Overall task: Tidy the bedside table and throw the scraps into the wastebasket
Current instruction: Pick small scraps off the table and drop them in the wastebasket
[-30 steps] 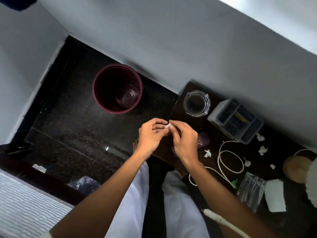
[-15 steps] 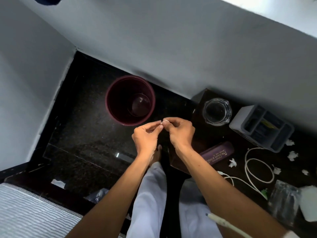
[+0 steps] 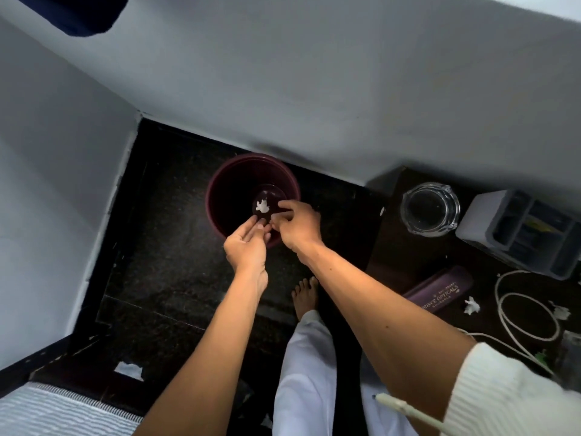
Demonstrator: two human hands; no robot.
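The maroon wastebasket [image 3: 220,190] stands on the dark floor against the wall. A white paper scrap [image 3: 262,206] shows inside it, near the bottom. My left hand [image 3: 248,243] and my right hand [image 3: 297,225] hover over the basket's near rim with their fingertips touching. Their fingers are loosely spread and I see no scrap between them. The dark bedside table [image 3: 396,247] is at the right. Small white scraps [image 3: 471,305] lie on it beside a purple glasses case [image 3: 440,294], with another scrap [image 3: 561,313] further right.
On the table stand a glass ashtray [image 3: 430,209] and a grey organizer box [image 3: 518,231], with a coiled white cable [image 3: 528,309] in front. A paper piece [image 3: 129,369] lies on the floor by the striped bed [image 3: 47,410]. My bare foot [image 3: 305,297] is near the basket.
Both hands moved from over the table's corner to above the wastebasket. The small scrap pinched between the fingertips is gone from them, and a larger white scrap shows inside the basket.
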